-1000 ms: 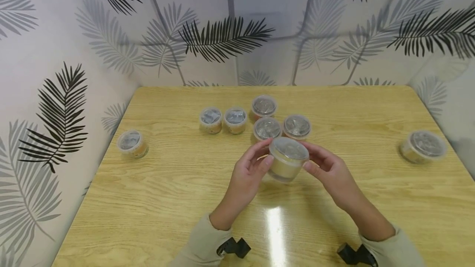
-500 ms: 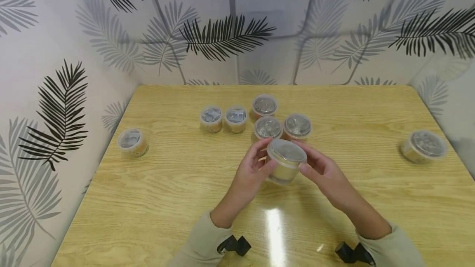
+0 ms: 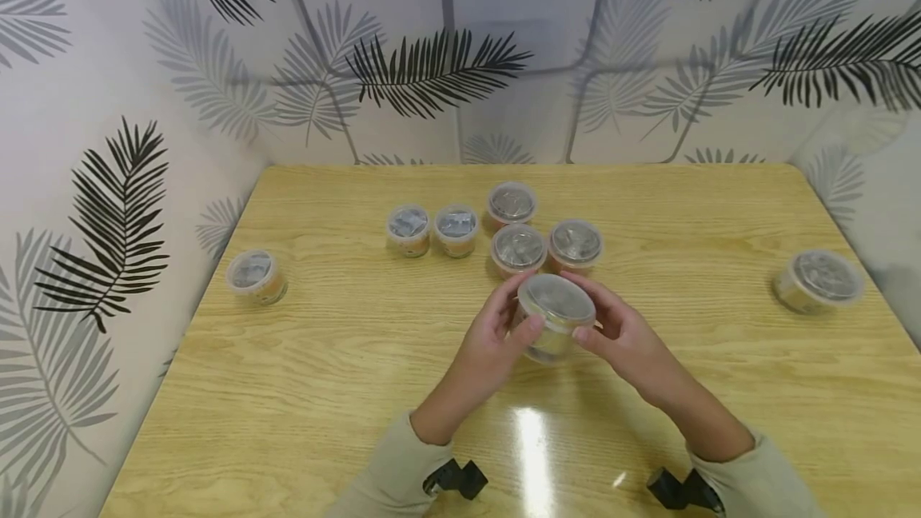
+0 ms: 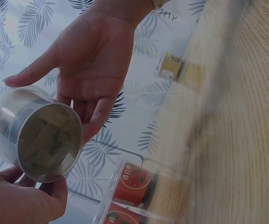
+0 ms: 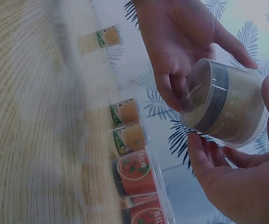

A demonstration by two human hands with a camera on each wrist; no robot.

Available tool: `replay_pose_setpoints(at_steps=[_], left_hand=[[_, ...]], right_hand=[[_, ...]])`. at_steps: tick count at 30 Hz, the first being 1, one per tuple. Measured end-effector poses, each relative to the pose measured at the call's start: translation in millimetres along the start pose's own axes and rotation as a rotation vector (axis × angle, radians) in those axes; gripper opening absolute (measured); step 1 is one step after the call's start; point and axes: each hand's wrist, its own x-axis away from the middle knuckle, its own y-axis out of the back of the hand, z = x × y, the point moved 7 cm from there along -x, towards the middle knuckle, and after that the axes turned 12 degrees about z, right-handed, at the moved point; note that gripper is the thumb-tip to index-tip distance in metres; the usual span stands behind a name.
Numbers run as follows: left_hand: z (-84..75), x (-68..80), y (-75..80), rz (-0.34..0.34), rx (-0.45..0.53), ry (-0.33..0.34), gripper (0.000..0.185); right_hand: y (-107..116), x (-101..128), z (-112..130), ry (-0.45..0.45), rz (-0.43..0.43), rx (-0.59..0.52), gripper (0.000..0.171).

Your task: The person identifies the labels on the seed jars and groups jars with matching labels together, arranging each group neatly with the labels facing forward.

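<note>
Above the table, a clear lidded plastic tub (image 3: 552, 306) with a pale yellowish wall is held between both hands, tilted. My left hand (image 3: 492, 334) grips its left side, thumb on the front. From the right, my right hand (image 3: 629, 342) holds the other side, its thumb near the lower front. The left wrist view looks at the tub's round, dark, translucent underside (image 4: 49, 142). A dark band (image 5: 218, 98) circles the tub near its base in the right wrist view. Some fingertips are hidden behind it.
Just beyond the hands stand three red-labelled tubs (image 3: 518, 249). Two small orange-labelled tubs (image 3: 456, 229) are left of them, and another small tub (image 3: 256, 276) sits far left. A yellow-labelled tub (image 3: 819, 281) is near the table's right edge. A leaf-patterned wall covering surrounds the wooden table (image 3: 324, 390).
The held tub has come slightly toward me and a little left. Both thumbs have shifted on its front, the left one further across. The tubs on the table have not moved.
</note>
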Motion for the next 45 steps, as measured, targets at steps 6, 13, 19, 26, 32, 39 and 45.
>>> replay_pose_setpoints(at_steps=[6,13,19,26,32,39,45], left_hand=[[11.7,-2.0,9.2,-0.062,0.048,-0.084,0.052],[24.0,-4.1,13.4,-0.128,0.088,-0.106,0.044],[19.2,-6.7,5.4,-0.084,0.076,-0.02,0.054],[34.9,-13.2,-8.3,-0.025,-0.013,0.031,0.06],[55.1,-24.4,-20.2,0.017,-0.029,0.049,0.06],[74.6,-38.9,-38.5,0.046,-0.009,0.119,0.061],[92.5,-52.7,-59.1,0.092,-0.056,0.128,0.064]], right_hand=[[9,4,1,0.024,-0.1,-0.007,0.047],[16,11,2,-0.007,-0.18,-0.002,0.038],[17,16,0,-0.006,-0.13,0.021,0.043],[19,22,-7,-0.038,-0.069,0.079,0.056],[31,32,-11,-0.115,-0.077,0.123,0.058],[55,47,-19,-0.191,-0.086,0.247,0.058],[70,69,-29,-0.261,-0.091,0.241,0.063]])
